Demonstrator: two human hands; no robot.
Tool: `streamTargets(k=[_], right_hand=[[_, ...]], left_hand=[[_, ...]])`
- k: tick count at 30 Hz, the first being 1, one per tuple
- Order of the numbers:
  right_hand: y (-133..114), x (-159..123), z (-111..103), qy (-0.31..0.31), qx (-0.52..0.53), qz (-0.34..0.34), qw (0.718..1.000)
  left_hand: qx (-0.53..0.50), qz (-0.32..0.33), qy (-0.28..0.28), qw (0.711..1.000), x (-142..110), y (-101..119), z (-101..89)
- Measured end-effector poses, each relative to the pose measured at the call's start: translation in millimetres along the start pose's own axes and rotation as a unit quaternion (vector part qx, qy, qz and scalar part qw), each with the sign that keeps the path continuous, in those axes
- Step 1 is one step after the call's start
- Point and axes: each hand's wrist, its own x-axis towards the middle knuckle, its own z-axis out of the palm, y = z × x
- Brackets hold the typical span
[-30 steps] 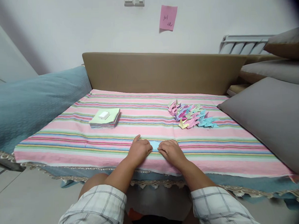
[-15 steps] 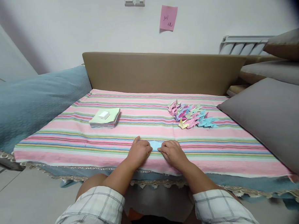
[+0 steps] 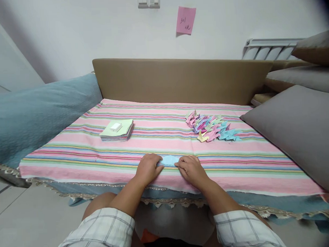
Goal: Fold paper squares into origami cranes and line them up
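A small folded piece of light blue paper (image 3: 169, 160) lies low on the striped cloth, between my two hands. My right hand (image 3: 191, 168) pinches its right end between thumb and fingers. At the left end, my left hand (image 3: 148, 168) touches the paper with its fingertips, while the thumb sits apart from them, nearer to me. Part of the paper's left end is hidden under those fingers. Beyond my right hand rests a pile of folded paper cranes (image 3: 211, 128) in pink, purple, blue, green and yellow.
A stack of square coloured paper (image 3: 117, 133) stands at the left with a small white block (image 3: 115, 127) on top. The striped cloth (image 3: 158, 113) covers the seat. Grey cushions (image 3: 291, 130) pile up at the right, and a brown backrest (image 3: 179, 81) runs along the wall.
My left hand has shifted slightly left along the paper, and its raised index finger has come down. Its thumb has parted from the fingers, showing more blue paper. My right hand keeps its pinch.
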Motion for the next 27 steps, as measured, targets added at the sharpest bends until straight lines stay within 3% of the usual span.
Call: streamTargets(k=[7,13,18,24,27], right_hand=[[2,0,3,0.000,0.034,0.024,0.999],[4,1,4,0.003,0.051,0.031,0.998],[4,1,-3,-0.013,0.030,0.020,0.999],[18,-5,-17,-0.051,0.019,0.051,0.997],[19,-6,-21,-0.031,0.018,0.080,0.996]], left_hand=[[-0.011,0.021,0.042,0.999,6,0,12.5],[0.019,0.094,0.047,0.994,6,3,20.0],[0.075,0.163,0.007,0.984,4,3,26.2],[0.096,0.164,-0.006,0.982,4,5,24.0],[0.089,0.166,-0.008,0.982,4,5,23.6]])
